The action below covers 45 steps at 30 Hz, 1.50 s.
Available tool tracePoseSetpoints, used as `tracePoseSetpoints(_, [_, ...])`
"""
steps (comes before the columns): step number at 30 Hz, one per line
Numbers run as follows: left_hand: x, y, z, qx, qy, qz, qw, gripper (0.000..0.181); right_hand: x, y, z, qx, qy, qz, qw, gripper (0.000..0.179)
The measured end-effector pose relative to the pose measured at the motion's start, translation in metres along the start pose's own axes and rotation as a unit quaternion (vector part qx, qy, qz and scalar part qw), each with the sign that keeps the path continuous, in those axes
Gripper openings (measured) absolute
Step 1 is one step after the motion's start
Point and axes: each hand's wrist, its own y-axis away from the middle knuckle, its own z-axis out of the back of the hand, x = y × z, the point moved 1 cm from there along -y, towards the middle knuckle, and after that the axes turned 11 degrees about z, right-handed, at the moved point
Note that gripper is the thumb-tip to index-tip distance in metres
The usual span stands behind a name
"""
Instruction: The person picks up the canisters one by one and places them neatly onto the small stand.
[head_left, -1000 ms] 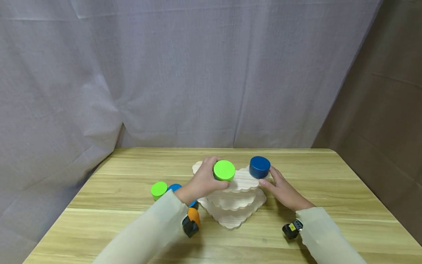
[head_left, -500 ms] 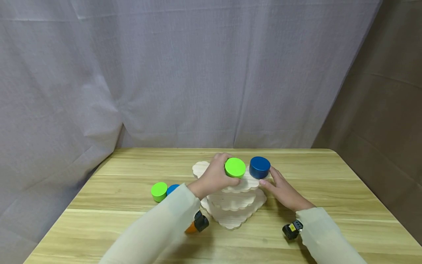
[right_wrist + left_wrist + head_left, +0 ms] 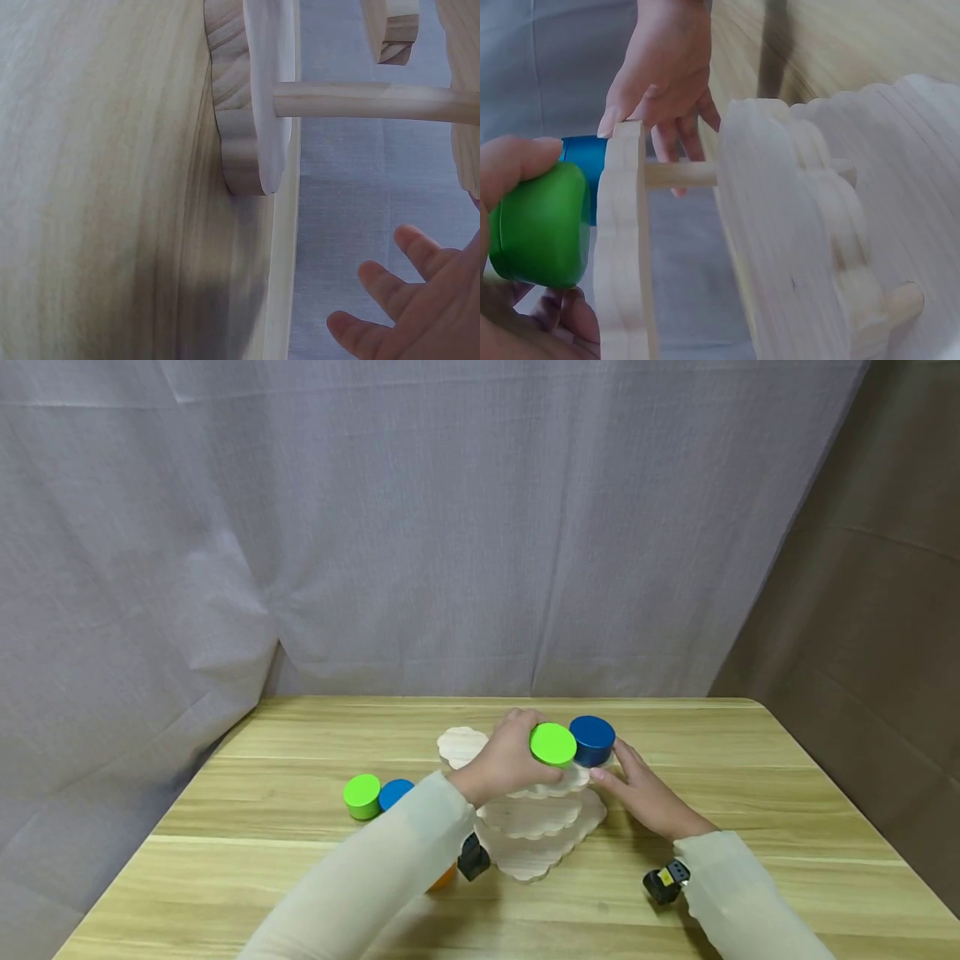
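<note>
My left hand [image 3: 512, 760] grips a bright green round tin [image 3: 553, 743] by its sides, over the top tier of a wooden tiered stand [image 3: 525, 856] with scalloped edges. Beside that tin, a dark blue round tin [image 3: 592, 741] stands at the top tier's right corner. My right hand [image 3: 643, 793] touches that corner with thumb and forefinger. In the right wrist view, other fingers [image 3: 382, 289] of this hand are extended and spread, apart from the stand. The left wrist view shows the green tin [image 3: 544, 225] close to the top tier; whether it touches cannot be told.
Left of the stand, another green tin [image 3: 362, 796] and a blue tin [image 3: 394, 792] stand on the wooden table [image 3: 247, 810]. An orange object [image 3: 444, 878] is mostly hidden under the left sleeve. A grey cloth [image 3: 420, 527] hangs behind the table.
My left hand has carried the green tin rightward over the top tier, up beside the blue tin. The right hand has stayed at the stand's corner.
</note>
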Motion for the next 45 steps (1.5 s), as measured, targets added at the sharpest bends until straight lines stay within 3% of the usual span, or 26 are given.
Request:
tracePoseSetpoints(6, [-0.003,0.000,-0.004,0.004,-0.029,-0.019,0.9994,0.057,0.000,0.000,0.000,0.000,-0.009,0.007,0.9999,0.074])
tracePoseSetpoints(21, [-0.007,-0.002,-0.003,0.018,-0.053,0.010,0.9984,0.057,0.001,0.001,0.000,0.006,-0.002,-0.009,0.9999,0.076])
tracePoseSetpoints(34, [-0.003,-0.004,-0.002,0.028,-0.034,0.017,0.9989,0.056,0.000,0.001,0.000,0.004,-0.006,-0.009,0.9999,0.076])
tracePoseSetpoints(45, [0.000,0.005,0.009,0.024,0.017,0.006,0.9995,0.078,0.000,0.001,0.000,0.005,-0.004,-0.010,0.9999,0.077])
